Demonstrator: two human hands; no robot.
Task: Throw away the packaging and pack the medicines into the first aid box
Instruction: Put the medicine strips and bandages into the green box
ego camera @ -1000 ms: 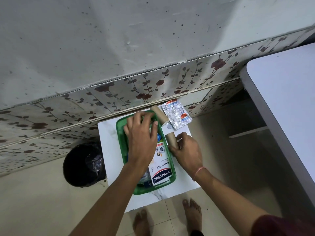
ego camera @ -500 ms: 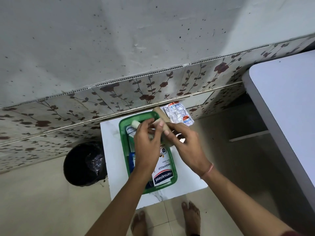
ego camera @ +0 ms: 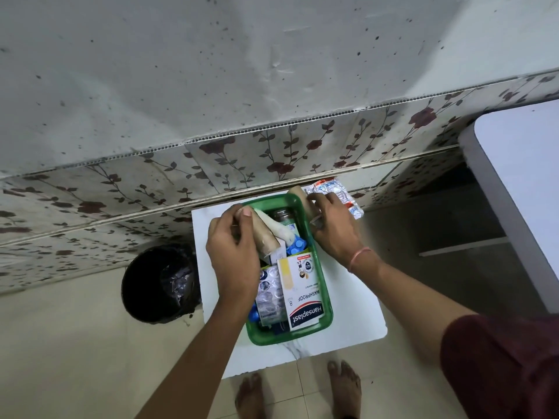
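Note:
A green first aid box (ego camera: 328, 300) stands on a small white table (ego camera: 357, 309). Inside lie a Hansaplast plaster pack (ego camera: 302, 293), silver blister strips (ego camera: 269, 294), a brown bottle (ego camera: 282, 215), a white gauze roll (ego camera: 282, 230) and blue-capped items (ego camera: 298, 246). My left hand (ego camera: 233, 258) grips a tan bandage roll (ego camera: 266, 238), holding it tilted in the box's far left part. My right hand (ego camera: 334, 229) curls around a second tan bandage roll (ego camera: 298, 195) outside the box's far right corner. Next to it lie foil medicine strips (ego camera: 343, 193).
A black bin (ego camera: 157, 282) with a dark liner stands on the floor left of the table. A flowered tiled wall (ego camera: 272, 152) runs right behind the table. A larger white tabletop (ego camera: 520, 182) juts in at the right. My bare feet (ego camera: 251, 394) are below the table's near edge.
Both hands held the tan roll above the box. Now my left hand has lowered it into the box, and my right hand has moved right onto the second roll.

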